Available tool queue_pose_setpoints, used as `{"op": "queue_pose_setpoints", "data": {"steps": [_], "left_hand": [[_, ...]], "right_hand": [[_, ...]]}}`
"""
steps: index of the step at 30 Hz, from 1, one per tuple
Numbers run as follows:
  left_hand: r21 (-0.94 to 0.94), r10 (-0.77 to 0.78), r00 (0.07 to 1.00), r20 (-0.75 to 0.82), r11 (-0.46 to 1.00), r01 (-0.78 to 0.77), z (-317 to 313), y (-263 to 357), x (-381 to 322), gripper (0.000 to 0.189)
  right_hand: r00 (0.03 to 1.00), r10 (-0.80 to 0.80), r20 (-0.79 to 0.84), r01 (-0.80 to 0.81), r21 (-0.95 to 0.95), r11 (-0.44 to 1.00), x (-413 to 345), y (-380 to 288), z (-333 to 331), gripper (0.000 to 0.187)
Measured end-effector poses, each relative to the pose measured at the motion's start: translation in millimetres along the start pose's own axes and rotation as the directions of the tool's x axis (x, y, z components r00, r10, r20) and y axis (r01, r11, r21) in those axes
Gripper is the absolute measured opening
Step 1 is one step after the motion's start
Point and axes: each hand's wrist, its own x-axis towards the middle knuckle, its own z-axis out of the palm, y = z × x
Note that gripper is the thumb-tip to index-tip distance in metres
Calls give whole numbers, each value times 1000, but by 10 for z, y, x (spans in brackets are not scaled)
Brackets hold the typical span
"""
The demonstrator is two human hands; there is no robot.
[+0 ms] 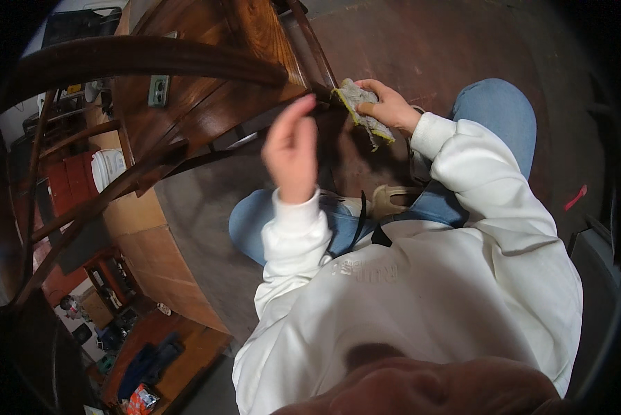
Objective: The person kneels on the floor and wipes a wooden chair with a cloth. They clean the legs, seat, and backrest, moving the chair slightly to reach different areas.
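My right hand [391, 106] grips a folded grey cloth [362, 106] with yellow edging, a loose thread hanging from it. The cloth is beside the front corner of a dark, polished wooden chair [201, 116]. To the left of the cloth, my left hand [292, 148] is raised and blurred by motion. Its index finger extends towards the seat edge, and I see nothing held in it; contact with the wood cannot be told. A curved armrest [149, 57] crosses above the seat. A green phone [159, 91] with its camera lenses showing lies on the seat's wood.
My bent knees [497, 119] flank the floor space before the chair. A white bucket [108, 168] stands beyond the chair rails. At lower left, dark cloth [149, 363] and an orange packet [141, 399] lie on a wooden surface [191, 358]. A red strip [575, 197] lies on the floor.
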Motion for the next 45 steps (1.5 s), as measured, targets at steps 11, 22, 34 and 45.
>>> {"op": "queue_pose_setpoints", "data": {"steps": [11,22,34,45], "left_hand": [[609,344,921,184,695,-382,-426,-104,1633,37],[699,155,941,301,635,-329,-325,41,1619,49],[744,28,969,247,634,-208,-191,308,1623,55],[763,-37,966,257,621,-179,-214,317,1635,66]], "right_hand": [[961,-58,-271,19,-145,989,358,238,18,58],[993,-119,10,117,-312,943,1213,749,447,33],[932,-364,0,309,-527,791,2609,172,47,29],[873,-472,-120,265,-697,666,3956,-210,19,41]]}}
